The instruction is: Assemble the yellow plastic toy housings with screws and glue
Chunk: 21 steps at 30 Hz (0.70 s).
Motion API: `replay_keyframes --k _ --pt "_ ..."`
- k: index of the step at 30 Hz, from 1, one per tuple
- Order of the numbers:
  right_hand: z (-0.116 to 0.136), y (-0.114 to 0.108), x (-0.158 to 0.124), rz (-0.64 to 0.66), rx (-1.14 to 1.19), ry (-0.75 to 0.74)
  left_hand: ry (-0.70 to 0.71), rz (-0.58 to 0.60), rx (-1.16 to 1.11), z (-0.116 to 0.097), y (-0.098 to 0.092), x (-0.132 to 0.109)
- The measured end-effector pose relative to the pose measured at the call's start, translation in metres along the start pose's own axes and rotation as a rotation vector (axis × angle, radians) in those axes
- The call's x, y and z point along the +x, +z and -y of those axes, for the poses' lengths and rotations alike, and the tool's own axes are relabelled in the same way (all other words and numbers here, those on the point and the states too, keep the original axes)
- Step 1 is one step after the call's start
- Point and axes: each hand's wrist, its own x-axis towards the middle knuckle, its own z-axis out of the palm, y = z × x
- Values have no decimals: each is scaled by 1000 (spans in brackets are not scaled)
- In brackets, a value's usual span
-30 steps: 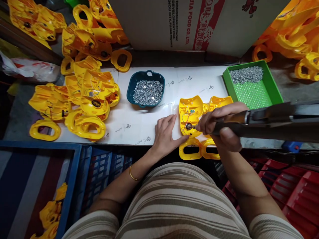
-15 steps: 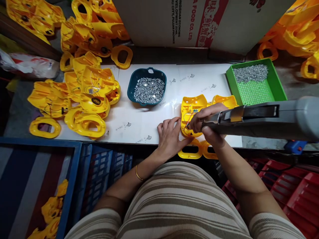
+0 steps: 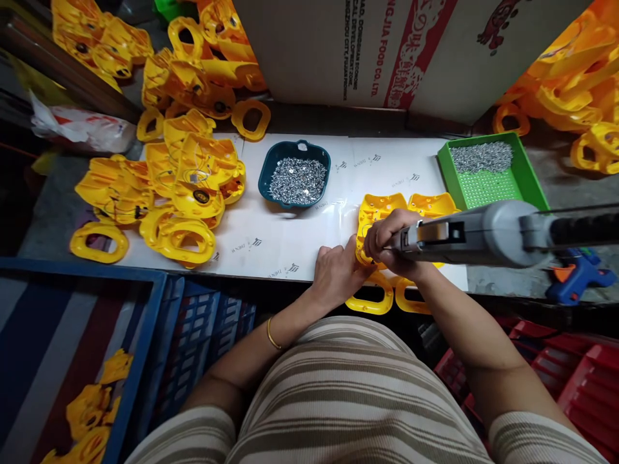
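My right hand [image 3: 396, 240] is wrapped round the front end of a grey electric screwdriver [image 3: 498, 233], whose body reaches back to the right. Its tip is hidden behind my fingers, over a yellow plastic shell [image 3: 381, 205]. At that shell's lower left edge, my left hand [image 3: 337, 274] is closed on it, fingers partly hidden. A second yellow shell [image 3: 431, 203] sits directly to the right, partly covered by the tool. Two yellow oval rings [image 3: 370, 307] stick out at the table's front edge, just below the shells.
A dark teal bowl [image 3: 264, 175] of screws and a green basket [image 3: 530, 177] of screws stand on the white board. Yellow parts [image 3: 188, 171] are heaped left. A cardboard box [image 3: 358, 58] stands behind; a blue tool [image 3: 575, 280] lies right. Blue crates [image 3: 159, 303] and red crates [image 3: 580, 380] are below.
The view has shifted slightly. The screwdriver's rear has swung, so its cable end now shows at the right. My left fingers have curled in closer against the shell.
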Motion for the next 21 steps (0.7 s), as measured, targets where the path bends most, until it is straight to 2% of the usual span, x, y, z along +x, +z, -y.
replay_keyframes --k 3,6,8,10,12,15,17,18,21 --pt "1 -2 2 157 22 -76 19 -17 1 0 2 1" --pt "14 -3 3 197 -11 -149 36 -40 1 1 4 3" --pt "31 -6 -3 175 1 -218 51 -30 -8 3 4 5" --pt "51 -17 -13 56 -21 -293 76 -20 -22 8 3 6" --pt "69 -37 -27 -172 -126 -409 104 -67 -11 14 3 6" --pt "84 -76 -50 -556 -296 -553 208 -313 52 18 4 5" --pt "85 -100 -62 -730 -341 -528 392 -392 98 14 6 2" --pt "82 -109 -67 -785 -348 -490 508 -371 121 11 7 0" --pt "69 -125 -72 -863 -318 -420 799 -205 193 -2 13 -5"
